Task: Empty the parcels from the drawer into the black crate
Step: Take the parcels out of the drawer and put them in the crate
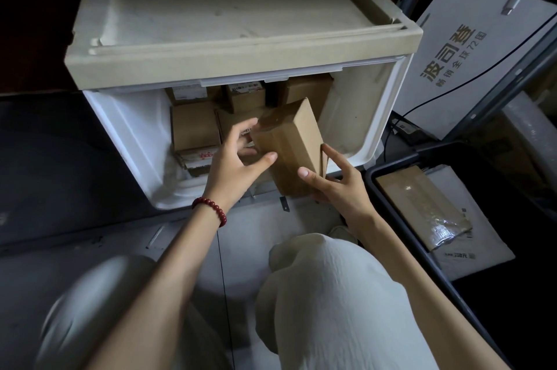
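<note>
Presently logged: my left hand and right hand, both grips grasping one brown parcel above the open drawer; black crate alongside.

The rear of the drawer lies under the cabinet top, so the back row of parcels shows only their front edges, and their label print is too small to read. The tilted box covers the parcels beneath it. The left hand hides a label behind its fingers. The black crate runs off the right edge; its far side is lost in shadow. Both knees at the bottom are blurred.
</note>
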`<move>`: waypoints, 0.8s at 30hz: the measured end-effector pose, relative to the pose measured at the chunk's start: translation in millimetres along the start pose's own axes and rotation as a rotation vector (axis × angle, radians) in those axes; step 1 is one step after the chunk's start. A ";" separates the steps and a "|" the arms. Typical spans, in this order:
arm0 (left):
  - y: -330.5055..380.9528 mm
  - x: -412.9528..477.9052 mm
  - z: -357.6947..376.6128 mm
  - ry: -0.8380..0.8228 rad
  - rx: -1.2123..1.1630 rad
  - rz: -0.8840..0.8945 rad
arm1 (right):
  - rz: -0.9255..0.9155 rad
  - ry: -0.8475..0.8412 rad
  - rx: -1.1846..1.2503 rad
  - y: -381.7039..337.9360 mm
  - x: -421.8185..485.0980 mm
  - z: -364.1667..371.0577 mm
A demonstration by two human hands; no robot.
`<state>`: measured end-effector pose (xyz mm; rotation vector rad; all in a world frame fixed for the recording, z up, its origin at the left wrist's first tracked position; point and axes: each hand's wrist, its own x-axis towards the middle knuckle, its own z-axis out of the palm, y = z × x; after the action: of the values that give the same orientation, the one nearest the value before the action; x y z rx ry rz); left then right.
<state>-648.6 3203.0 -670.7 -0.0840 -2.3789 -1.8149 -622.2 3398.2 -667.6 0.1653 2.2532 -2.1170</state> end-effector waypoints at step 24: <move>46.5 -10.1 75.0 -0.260 -0.048 -0.233 | 0.161 0.154 0.132 11.6 -14.9 -70.6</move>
<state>-638.7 3288.1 -647.2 -0.0527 -2.6152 -2.0803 -603.3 3468.6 -673.0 0.5131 2.0930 -2.2358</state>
